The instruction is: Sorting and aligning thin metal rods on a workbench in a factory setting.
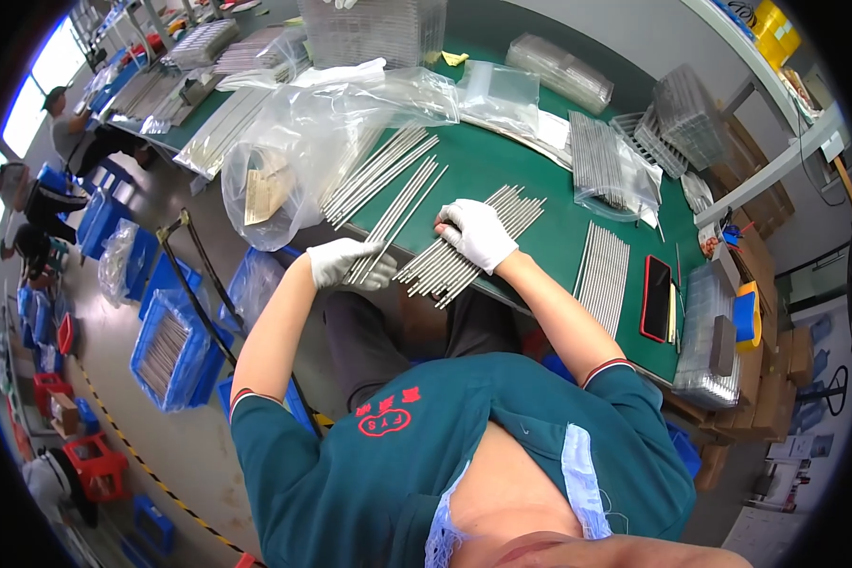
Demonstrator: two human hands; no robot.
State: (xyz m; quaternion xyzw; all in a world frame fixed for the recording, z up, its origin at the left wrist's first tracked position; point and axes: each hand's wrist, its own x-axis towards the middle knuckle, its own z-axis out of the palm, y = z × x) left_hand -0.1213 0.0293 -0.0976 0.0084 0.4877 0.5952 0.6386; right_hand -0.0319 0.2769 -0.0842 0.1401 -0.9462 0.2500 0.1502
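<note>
Head view showed both hands over a green tabletop (502, 156) near its front edge. The left hand (347, 263), in a white glove, was partly curled around a few slim grey metal rods (395, 206), which slanted away from it toward the upper right. The right hand (480, 234), also in a white glove, lay palm down with bent fingers across a thick bundle of grey metal rods (440, 273); whether it gripped any of them could not be told. The near ends of that bundle jutted past the front edge.

Beyond the left hand lay a loose group of silvery metal rods (381, 178), beside a large crumpled clear plastic bag (293, 142). Well to the right, a neat row of parallel grey rods (601, 276) lay flat, with a black smartphone in a red case (655, 298) just beside it. On the floor at left stood a blue plastic crate (202, 374) with more rods inside.
</note>
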